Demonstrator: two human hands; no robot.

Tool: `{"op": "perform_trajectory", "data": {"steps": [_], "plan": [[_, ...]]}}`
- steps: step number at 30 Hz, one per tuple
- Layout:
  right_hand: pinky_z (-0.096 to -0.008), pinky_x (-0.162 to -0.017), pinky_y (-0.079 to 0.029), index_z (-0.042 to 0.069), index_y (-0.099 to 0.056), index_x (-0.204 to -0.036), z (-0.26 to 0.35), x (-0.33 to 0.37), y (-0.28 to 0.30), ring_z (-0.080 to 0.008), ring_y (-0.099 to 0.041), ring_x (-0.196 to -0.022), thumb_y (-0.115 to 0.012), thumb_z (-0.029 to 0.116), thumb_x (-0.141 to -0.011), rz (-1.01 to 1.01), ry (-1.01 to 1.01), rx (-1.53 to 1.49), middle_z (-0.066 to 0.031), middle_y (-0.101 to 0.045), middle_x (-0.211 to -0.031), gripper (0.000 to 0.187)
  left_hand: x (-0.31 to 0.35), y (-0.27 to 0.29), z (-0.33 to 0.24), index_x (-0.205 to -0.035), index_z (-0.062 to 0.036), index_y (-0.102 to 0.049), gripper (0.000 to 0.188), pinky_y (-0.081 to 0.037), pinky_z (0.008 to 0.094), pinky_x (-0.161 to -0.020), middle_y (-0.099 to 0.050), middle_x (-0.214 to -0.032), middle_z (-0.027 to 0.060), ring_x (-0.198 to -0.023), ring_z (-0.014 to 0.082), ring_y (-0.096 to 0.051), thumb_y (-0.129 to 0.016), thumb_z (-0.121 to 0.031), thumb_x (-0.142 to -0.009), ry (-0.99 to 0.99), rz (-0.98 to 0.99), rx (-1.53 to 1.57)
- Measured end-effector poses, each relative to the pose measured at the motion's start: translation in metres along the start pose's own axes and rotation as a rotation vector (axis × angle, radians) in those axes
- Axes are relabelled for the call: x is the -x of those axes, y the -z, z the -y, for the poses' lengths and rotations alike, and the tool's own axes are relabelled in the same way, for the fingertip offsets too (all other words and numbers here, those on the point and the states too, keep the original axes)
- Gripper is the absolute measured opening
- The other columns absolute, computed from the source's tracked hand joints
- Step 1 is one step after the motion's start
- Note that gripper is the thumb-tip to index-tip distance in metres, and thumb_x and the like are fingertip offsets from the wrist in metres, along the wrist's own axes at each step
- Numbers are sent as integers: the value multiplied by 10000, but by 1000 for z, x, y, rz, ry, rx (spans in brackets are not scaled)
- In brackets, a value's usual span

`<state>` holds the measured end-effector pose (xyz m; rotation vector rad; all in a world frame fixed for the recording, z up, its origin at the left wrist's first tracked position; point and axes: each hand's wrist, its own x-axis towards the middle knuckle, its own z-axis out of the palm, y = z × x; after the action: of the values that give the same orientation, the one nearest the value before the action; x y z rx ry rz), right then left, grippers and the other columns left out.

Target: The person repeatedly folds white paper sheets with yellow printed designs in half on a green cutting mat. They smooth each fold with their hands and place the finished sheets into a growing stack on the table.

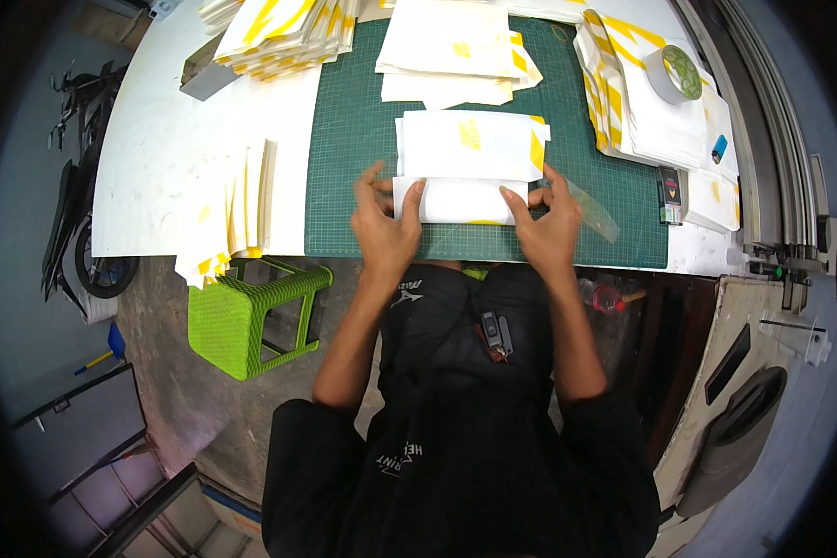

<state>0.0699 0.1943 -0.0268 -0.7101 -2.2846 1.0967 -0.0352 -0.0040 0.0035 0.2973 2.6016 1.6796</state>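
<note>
On the green cutting mat (pixel 344 112) lies a white paper piece (pixel 465 197) with a thin yellow strip at its near edge. Its left edge is pinched by my left hand (pixel 389 223), thumb on top and fingers behind. My right hand (pixel 549 228) grips the right edge the same way. Just beyond, a white paper sheet (pixel 428 144) with yellow print lies flat; whether it is joined to the piece I hold cannot be told. Farther off is a loose pile of similar white papers (pixel 437 46).
Stacks of yellow-and-white folded papers stand at far left (pixel 279 37), near left (pixel 246 200) and right (pixel 656 121). A tape roll (pixel 674 74) sits on the right stack, near a blue lighter (pixel 719 147) and a small black box (pixel 670 195). A green stool (pixel 251 316) stands below.
</note>
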Motion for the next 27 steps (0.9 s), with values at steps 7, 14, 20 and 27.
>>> {"op": "perform_trajectory", "data": {"steps": [7,14,20,27], "plan": [[-458,-976,-384,-26,-606,-1384,-2,3,-5,-212,-643,-821,-872,249,-864,-21,56,60,-23,-667,-833,646,52,-5,11,-1490,37,-532,599,-315,591,-1229,-520,-1560,260,-1500,413,-449,-733,-176,-967,-721,237,-540],[-528,-1058,-434,-48,-650,-1303,23,49,3,-356,-644,-1137,-780,131,-908,-246,467,281,-187,-668,-1213,453,53,-9,20,-1501,64,-514,569,-294,604,-1246,-515,-1571,249,-1501,430,-445,-660,-187,-1011,-689,334,-557],[-593,-1220,-360,-55,-666,-1330,16,60,-2,-379,-525,-1447,-648,50,-982,142,503,360,-215,-626,-1453,365,55,-6,24,-1498,79,-508,562,-303,592,-1248,-502,-1575,265,-1505,432,-438,-648,-167,-1013,-696,345,-576],[-614,-1232,-326,-46,-667,-1344,7,68,1,-363,-513,-1464,-653,94,-994,180,514,366,-203,-620,-1474,377,60,2,29,-1502,92,-497,567,-316,567,-1251,-484,-1580,288,-1511,433,-431,-638,-169,-1020,-647,350,-593]]}}
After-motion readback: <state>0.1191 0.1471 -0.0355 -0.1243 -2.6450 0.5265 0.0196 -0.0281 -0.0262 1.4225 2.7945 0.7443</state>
